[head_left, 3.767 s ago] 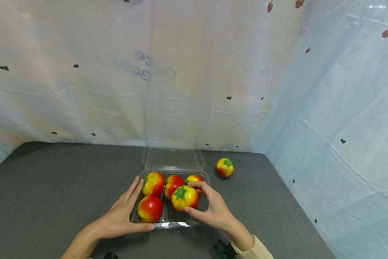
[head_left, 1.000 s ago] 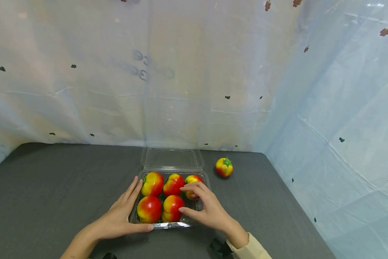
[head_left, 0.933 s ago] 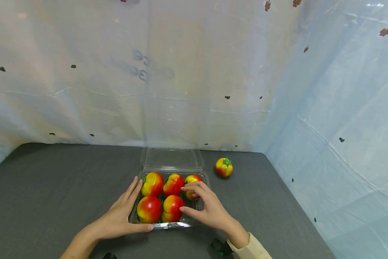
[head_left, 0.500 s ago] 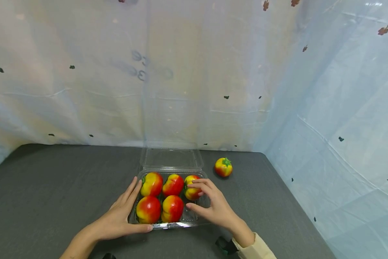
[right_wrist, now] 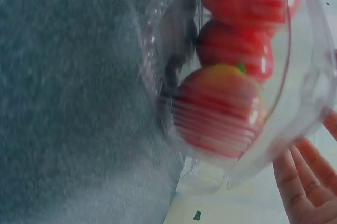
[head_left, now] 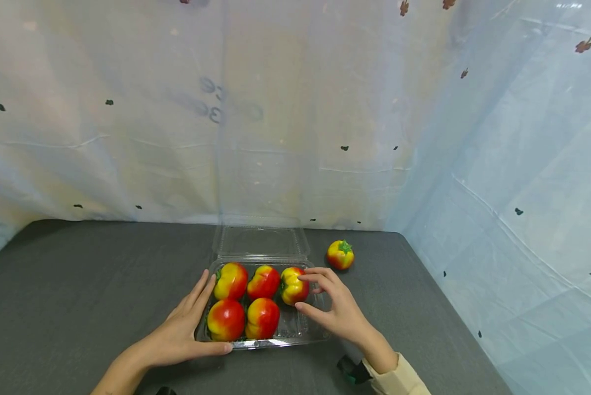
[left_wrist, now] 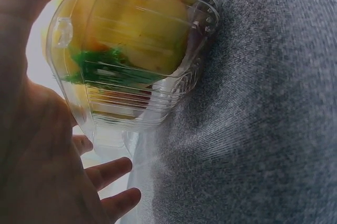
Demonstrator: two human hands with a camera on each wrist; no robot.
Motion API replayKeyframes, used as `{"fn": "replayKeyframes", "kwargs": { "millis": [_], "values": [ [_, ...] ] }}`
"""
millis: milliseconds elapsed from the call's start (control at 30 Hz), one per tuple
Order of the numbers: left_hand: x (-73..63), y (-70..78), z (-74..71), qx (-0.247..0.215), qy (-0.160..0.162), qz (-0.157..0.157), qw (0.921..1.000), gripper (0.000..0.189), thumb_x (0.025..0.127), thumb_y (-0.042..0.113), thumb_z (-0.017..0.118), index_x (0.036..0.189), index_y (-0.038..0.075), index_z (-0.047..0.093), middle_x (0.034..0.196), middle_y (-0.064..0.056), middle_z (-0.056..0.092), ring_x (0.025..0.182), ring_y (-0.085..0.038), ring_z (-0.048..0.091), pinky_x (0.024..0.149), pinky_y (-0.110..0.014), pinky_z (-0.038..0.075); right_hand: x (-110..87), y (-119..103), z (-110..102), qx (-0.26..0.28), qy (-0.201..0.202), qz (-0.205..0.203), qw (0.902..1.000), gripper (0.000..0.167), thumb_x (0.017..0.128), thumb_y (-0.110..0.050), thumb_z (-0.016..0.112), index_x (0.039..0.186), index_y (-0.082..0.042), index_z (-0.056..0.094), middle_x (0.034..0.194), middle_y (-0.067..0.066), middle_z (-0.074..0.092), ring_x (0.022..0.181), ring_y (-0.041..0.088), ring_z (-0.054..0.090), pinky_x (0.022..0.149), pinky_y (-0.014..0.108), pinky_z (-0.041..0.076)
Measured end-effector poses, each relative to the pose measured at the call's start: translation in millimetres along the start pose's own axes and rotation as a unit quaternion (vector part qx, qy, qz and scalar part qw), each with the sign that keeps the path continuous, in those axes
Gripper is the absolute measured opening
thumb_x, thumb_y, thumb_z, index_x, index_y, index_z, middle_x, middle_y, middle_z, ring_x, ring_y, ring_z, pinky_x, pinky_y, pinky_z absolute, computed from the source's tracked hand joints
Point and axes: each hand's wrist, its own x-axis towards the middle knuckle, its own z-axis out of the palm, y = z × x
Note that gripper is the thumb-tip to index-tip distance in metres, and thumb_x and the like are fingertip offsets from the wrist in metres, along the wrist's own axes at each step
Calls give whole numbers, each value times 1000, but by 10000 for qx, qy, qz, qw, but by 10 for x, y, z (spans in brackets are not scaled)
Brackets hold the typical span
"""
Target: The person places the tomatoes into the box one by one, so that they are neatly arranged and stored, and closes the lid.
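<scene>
A clear plastic clamshell box (head_left: 271,343) holds several glossy red-and-yellow tomato-like fruits. Three fill the back row, the rightmost fruit (head_left: 291,288) nearest my right hand. Two more lie in front, at left (head_left: 226,320) and in the middle (head_left: 262,318); the front right slot is bare. My left hand (head_left: 177,337) rests along the box's left side with straight fingers, its thumb on the front edge. My right hand (head_left: 340,307) hovers over the box's right side, fingers loosely bent and holding nothing. In the right wrist view its fingers (right_wrist: 287,179) are close by the clear rim.
The box's clear lid (head_left: 262,241) is folded back behind it. One more fruit (head_left: 340,255) with a green leafy top stands on the dark grey table (head_left: 103,285), behind and right of the box. Pale plastic sheeting (head_left: 276,109) hangs at the back and right.
Earlier my right hand held a fruit over the box; that fruit now lies in the front middle slot. The right hand has let go and drawn rightward. My left hand stays put.
</scene>
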Motion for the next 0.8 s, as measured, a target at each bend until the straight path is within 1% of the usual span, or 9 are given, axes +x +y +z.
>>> {"fn": "replayKeyframes", "kwargs": {
  "millis": [133,267,367,467,633,667,800],
  "values": [
    [0,1,-2,1,-7,-20,10000,120,71,53,77,156,19,0,161,-15,-8,138,-54,14,91,-81,20,5,27,-44,-84,61,115,9999,43,83,-26,76,121,-10,63,132,10,54,110,27,57,83,37,53],
    [3,0,-4,-8,-26,-58,10000,120,71,53,77,156,19,-1,161,-14,-8,138,-54,14,91,-81,20,13,69,-78,-277,175,237,9992,43,82,-25,77,120,-10,64,131,10,54,112,24,55,83,35,53],
    [5,-1,-4,-23,-46,-82,10000,120,72,53,77,156,19,-1,161,-15,-8,138,-54,13,91,-81,19,17,105,-95,-380,264,234,9987,43,82,-24,77,120,-10,64,131,11,55,113,21,54,83,33,54],
    [6,0,-5,-23,-56,-102,9999,120,71,54,77,156,19,-1,161,-15,-8,138,-54,14,91,-81,20,18,132,-110,-383,344,179,9985,43,81,-22,77,120,-8,64,131,11,55,113,22,54,82,34,54],
    [8,6,-7,-20,-39,-91,9999,120,71,54,77,156,20,-2,161,-15,-8,138,-53,14,92,-81,20,18,176,-131,-375,432,186,9982,41,83,-21,76,120,-9,64,132,6,54,116,24,54,82,36,54],
    [8,7,-6,-19,-33,-83,10000,120,71,54,77,156,19,-2,161,-15,-8,138,-53,14,92,-81,20,24,137,-145,-365,441,212,9981,40,83,-19,76,119,-8,64,131,8,54,116,26,54,81,38,54],
    [7,7,-5,-22,-39,-88,10000,120,71,54,77,156,19,-1,161,-15,-8,138,-54,14,92,-81,19,21,216,-147,-358,473,247,9979,39,83,-18,75,119,-7,64,131,9,54,118,27,53,82,38,54]
  ]
}}
